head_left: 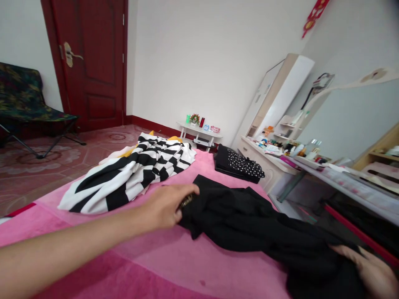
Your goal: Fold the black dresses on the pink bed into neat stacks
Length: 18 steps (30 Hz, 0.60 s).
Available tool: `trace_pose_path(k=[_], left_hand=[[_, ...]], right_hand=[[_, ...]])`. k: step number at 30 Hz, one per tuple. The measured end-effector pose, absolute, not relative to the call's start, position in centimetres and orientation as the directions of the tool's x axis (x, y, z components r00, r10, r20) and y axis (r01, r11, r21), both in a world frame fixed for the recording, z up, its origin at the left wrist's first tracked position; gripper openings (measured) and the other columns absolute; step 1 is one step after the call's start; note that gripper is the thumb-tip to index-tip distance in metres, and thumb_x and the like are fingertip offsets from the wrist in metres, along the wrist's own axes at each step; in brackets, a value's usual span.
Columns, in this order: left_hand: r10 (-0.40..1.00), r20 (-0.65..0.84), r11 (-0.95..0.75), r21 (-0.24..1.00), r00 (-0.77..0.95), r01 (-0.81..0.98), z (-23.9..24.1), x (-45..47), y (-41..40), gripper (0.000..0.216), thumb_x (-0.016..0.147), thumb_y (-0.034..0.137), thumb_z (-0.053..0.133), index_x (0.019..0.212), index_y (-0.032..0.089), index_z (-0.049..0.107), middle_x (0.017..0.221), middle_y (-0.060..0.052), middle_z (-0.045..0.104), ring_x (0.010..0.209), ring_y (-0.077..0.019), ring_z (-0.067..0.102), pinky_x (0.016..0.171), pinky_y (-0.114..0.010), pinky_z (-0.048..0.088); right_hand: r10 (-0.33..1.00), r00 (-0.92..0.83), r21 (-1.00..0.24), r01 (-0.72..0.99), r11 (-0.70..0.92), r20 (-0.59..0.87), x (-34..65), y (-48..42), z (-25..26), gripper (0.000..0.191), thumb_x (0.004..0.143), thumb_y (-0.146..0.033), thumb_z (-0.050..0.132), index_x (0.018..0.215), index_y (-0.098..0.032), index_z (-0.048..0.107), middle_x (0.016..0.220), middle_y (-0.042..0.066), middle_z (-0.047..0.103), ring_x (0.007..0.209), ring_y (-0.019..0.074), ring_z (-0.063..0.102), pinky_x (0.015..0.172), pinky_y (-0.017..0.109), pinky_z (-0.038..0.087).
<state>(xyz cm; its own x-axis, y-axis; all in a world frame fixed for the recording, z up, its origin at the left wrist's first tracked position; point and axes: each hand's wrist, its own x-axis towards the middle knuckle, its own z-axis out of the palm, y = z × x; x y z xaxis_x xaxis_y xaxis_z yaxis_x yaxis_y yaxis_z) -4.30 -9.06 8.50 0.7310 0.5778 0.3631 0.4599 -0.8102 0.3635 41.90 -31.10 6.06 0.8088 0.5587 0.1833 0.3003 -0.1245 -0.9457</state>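
A long black garment [240, 220] stretches across the pink bed cover, partly bunched; whether it is a top or trousers I cannot tell. My left hand [170, 205] is closed on its left end, thumb above and fingers underneath, where a gold-coloured trim [187, 201] shows. At the lower right edge my right hand [370, 265] grips the other end, blurred, with most fingers hidden by the cloth. Left of the garment lies a loose pile of black-and-white patterned clothing [146, 166], with yellow cloth beneath it. Folded black clothes with white dots [238, 162] sit farther back on the right.
The pink bed cover [156, 265] lies under the clothes. On the right stands a dressing table [280, 162] crowded with bottles, below a mirror [352, 120]. A small white table [199, 129] is by the far wall, and a folding chair [28, 104] stands at left near the red door [90, 62].
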Motion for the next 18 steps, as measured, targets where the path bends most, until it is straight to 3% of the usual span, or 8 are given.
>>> trace_pose_path(k=[3, 6, 9, 12, 15, 18], left_hand=[[0.718, 0.516, -0.684, 0.397, 0.468, 0.612, 10.3, -6.0, -3.8, 0.041, 0.067, 0.016, 0.052, 0.106, 0.028, 0.056, 0.096, 0.002, 0.066, 0.088, -0.0222, 0.062, 0.074, -0.029, 0.046], [0.706, 0.636, -0.638, 0.379, 0.312, 0.67, 10.9, -6.8, -0.5, 0.042, 0.063, 0.012, 0.05, 0.102, 0.025, 0.059, 0.104, 0.0, 0.066, 0.097, -0.0247, 0.06, 0.082, -0.033, 0.045], [0.582, 0.659, -0.796, 0.342, 0.476, 0.499, 10.7, -6.2, -1.1, 0.047, 0.059, 0.005, 0.043, 0.098, 0.022, 0.062, 0.105, -0.001, 0.065, 0.102, -0.022, 0.057, 0.092, -0.034, 0.043], [0.396, 0.585, -0.916, 0.309, 0.707, 0.257, 10.6, -5.4, -4.6, 0.052, 0.058, 0.001, 0.04, 0.097, 0.023, 0.065, 0.106, -0.001, 0.065, 0.103, -0.0195, 0.056, 0.094, -0.034, 0.043], [0.263, 0.468, -0.943, 0.311, 0.844, 0.121, 11.0, -5.1, -8.4, 0.055, 0.066, 0.0, 0.039, 0.105, 0.028, 0.066, 0.107, -0.001, 0.065, 0.103, -0.0194, 0.056, 0.091, -0.034, 0.047], [0.254, 0.435, -0.947, 0.292, 0.864, 0.131, 10.8, -5.7, -10.1, 0.057, 0.074, 0.002, 0.038, 0.116, 0.032, 0.06, 0.11, -0.002, 0.064, 0.104, -0.0199, 0.056, 0.091, -0.036, 0.047]], right_hand=[[0.573, 0.819, -0.923, 0.249, -0.294, 0.038, 40.5, -31.0, 8.7, 0.019, 0.046, -0.038, 0.067, 0.065, -0.04, 0.064, 0.081, 0.013, 0.069, 0.081, 0.0348, 0.067, 0.065, 0.048, 0.053], [0.643, 0.746, -0.94, 0.319, -0.117, 0.173, 37.9, -28.5, 11.8, 0.022, 0.053, -0.046, 0.065, 0.072, -0.035, 0.067, 0.097, 0.011, 0.07, 0.094, 0.0334, 0.065, 0.083, 0.046, 0.052], [0.738, 0.637, -0.919, 0.389, -0.057, 0.224, 34.8, -23.9, 13.5, 0.035, 0.053, -0.048, 0.069, 0.081, -0.027, 0.068, 0.1, 0.011, 0.07, 0.102, 0.0334, 0.062, 0.096, 0.05, 0.044], [0.925, 0.346, -0.839, 0.541, -0.059, 0.158, 31.9, -18.7, 12.9, 0.054, 0.058, -0.045, 0.072, 0.106, -0.021, 0.063, 0.115, 0.011, 0.065, 0.098, 0.0285, 0.062, 0.089, 0.045, 0.048], [0.98, 0.113, -0.67, 0.742, 0.027, 0.164, 29.7, -15.0, 10.7, 0.077, 0.059, -0.039, 0.074, 0.131, -0.025, 0.049, 0.132, 0.009, 0.054, 0.095, 0.0248, 0.062, 0.085, 0.04, 0.049], [0.994, 0.053, -0.459, 0.889, -0.002, 0.099, 28.0, -13.7, 8.4, 0.09, 0.049, -0.03, 0.08, 0.133, -0.028, 0.047, 0.124, 0.007, 0.06, 0.105, 0.0305, 0.059, 0.092, 0.042, 0.044]])
